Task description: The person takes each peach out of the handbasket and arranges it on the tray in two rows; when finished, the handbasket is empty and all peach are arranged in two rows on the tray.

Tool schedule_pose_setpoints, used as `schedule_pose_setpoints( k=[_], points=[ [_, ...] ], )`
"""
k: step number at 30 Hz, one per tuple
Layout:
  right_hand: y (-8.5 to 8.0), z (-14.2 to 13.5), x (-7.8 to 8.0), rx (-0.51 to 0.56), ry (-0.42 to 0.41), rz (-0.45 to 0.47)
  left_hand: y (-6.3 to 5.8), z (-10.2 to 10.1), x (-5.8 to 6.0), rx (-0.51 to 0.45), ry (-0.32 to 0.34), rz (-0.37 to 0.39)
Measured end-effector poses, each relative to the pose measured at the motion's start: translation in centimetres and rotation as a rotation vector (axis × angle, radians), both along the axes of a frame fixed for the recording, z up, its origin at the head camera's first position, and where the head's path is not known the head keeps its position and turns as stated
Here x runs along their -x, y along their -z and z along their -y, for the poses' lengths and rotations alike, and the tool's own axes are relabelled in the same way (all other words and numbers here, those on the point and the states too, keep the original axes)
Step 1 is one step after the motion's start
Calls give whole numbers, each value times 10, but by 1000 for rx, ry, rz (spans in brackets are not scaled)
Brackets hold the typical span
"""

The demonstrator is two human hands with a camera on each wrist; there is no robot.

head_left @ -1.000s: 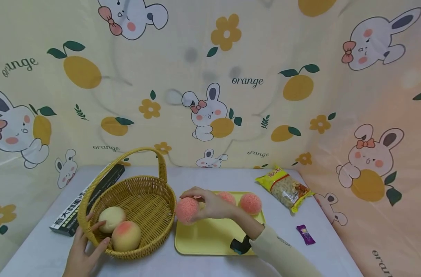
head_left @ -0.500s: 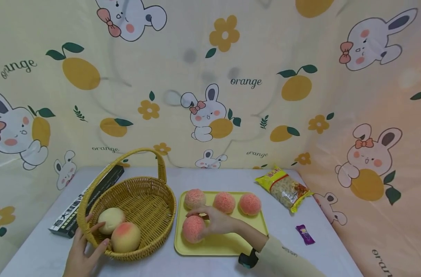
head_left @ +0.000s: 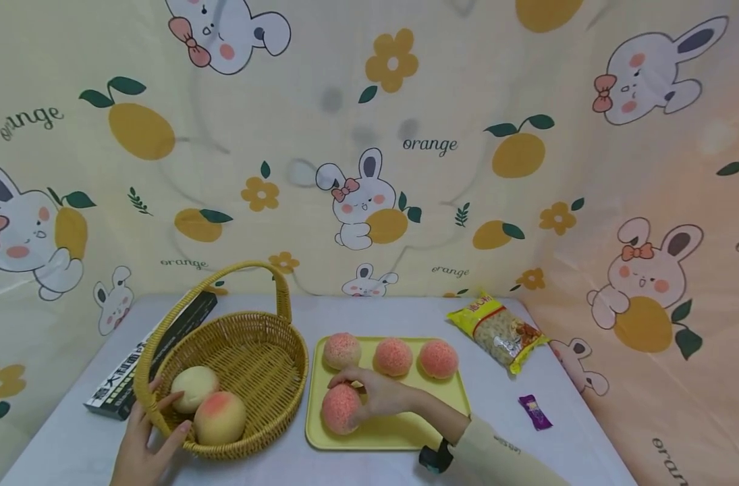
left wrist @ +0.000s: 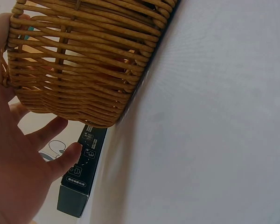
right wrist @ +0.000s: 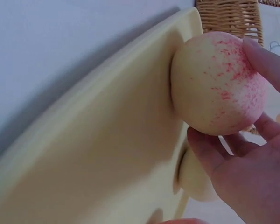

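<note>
My right hand [head_left: 384,395] holds a pink-speckled peach [head_left: 341,409] at the front left of the yellow tray [head_left: 405,432], with fingers and thumb around its sides. In the right wrist view that peach [right wrist: 214,84] sits against the tray surface. A row of three more pink peaches stands along the tray's back, including one [head_left: 393,356] in the middle. My left hand [head_left: 143,442] grips the wicker basket [head_left: 266,378] at its left rim, near the foot of the handle. Inside lie a pale peach [head_left: 196,389] and a peach with a red top [head_left: 220,418].
A long black box [head_left: 111,398] lies behind and left of the basket. To the right of the tray are a yellow snack bag [head_left: 499,331] and a small purple packet [head_left: 535,412]. A patterned cloth [head_left: 369,101] hangs behind the white table [head_left: 369,310].
My right hand has moved the pink peach from the tray's back left edge toward the front, lowering it to the tray. The back left peach shows fully now. My left hand stays at the basket.
</note>
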State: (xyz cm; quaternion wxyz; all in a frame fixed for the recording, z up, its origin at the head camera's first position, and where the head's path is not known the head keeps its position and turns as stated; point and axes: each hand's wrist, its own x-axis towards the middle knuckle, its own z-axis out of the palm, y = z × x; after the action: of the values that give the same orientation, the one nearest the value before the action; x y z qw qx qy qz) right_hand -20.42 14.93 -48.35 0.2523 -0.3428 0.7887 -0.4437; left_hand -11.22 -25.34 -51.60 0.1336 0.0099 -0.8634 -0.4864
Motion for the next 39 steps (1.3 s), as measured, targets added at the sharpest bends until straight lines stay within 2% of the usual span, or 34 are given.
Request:
schedule_pose_setpoints(
  k=[11,18,21,29,39],
  points=[
    [-16,0,4,-43,-85,0,0,0,-1,13,-6,-12],
    [-34,8,15,-23,-120,-101,-2,0,0,-6,-5,25],
    [-41,15,19,-7,-136,-116,-2,0,1,-9,-1,35],
    [-64,46,29,17,-182,-74,-1,2,1,5,3,-7],
    [-89,115,42,34,-281,-129,-1,1,0,-3,-4,5]
  ],
)
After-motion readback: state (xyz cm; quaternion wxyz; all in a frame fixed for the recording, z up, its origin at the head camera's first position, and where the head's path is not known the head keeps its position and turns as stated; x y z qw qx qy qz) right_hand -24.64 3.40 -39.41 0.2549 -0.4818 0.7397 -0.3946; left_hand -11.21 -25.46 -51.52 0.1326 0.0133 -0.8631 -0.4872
